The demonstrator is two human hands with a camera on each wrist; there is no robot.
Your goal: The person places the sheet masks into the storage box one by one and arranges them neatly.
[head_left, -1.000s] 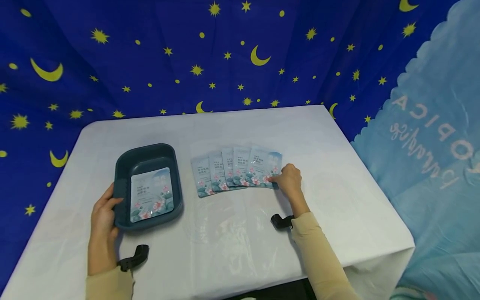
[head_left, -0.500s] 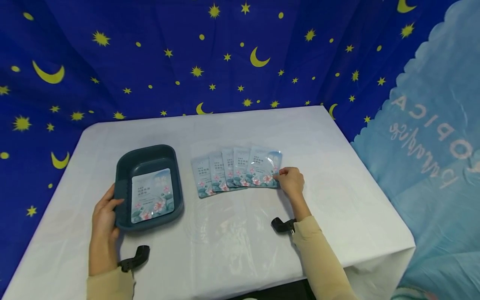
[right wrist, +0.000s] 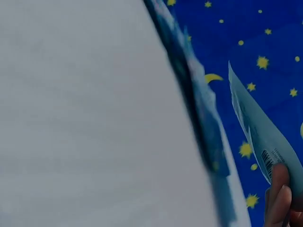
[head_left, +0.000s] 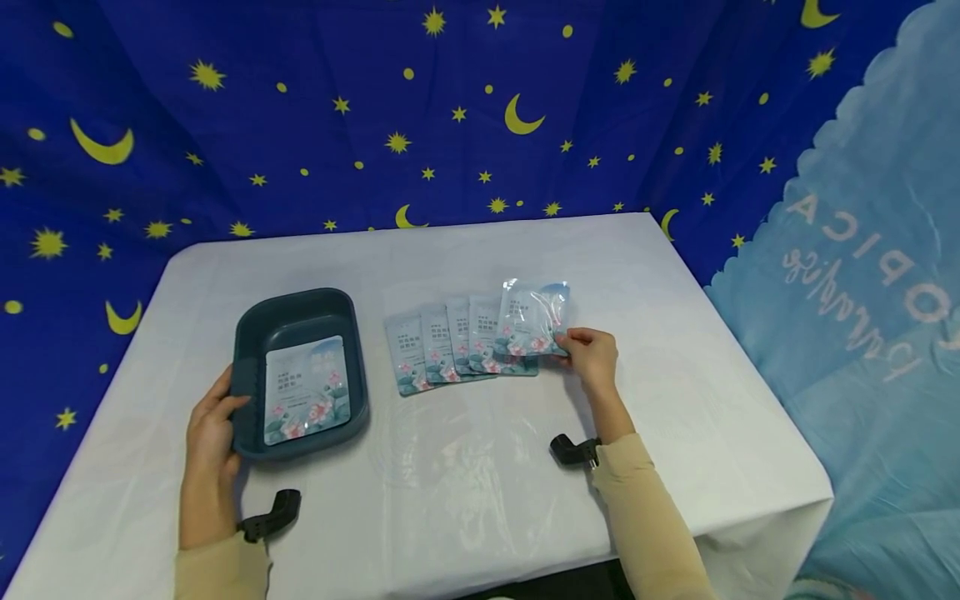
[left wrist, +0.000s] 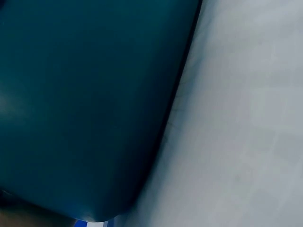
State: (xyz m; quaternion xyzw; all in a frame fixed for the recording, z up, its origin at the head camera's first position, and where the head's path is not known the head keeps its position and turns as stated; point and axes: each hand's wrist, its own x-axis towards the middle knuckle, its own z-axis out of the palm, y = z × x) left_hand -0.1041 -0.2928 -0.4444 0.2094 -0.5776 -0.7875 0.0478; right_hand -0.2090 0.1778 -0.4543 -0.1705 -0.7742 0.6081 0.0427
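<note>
My right hand (head_left: 592, 358) pinches the lower right corner of a pale blue flower-printed sachet (head_left: 532, 317), lifted above the row. In the right wrist view, fingers (right wrist: 280, 189) press the back of that sachet (right wrist: 267, 132), near a barcode. Several like sachets (head_left: 442, 342) lie overlapped in a fan on the table to its left. On the left side, my left hand (head_left: 210, 433) grips the left rim of a dark teal plastic tray (head_left: 296, 310). One sachet (head_left: 307, 390) lies face up inside it. The left wrist view is mostly filled by the tray's outer wall (left wrist: 85, 104).
A white cloth (head_left: 450, 475) covers the table. Behind it hangs a blue curtain (head_left: 330, 50) with yellow moons and stars, and a light blue cloth (head_left: 862, 350) hangs at the right. Black wrist mounts (head_left: 272, 517) are worn at both wrists.
My right hand has picked up the rightmost sachet by its corner and raised it off the fan, exposing the one beneath. The left hand and tray stay in place.
</note>
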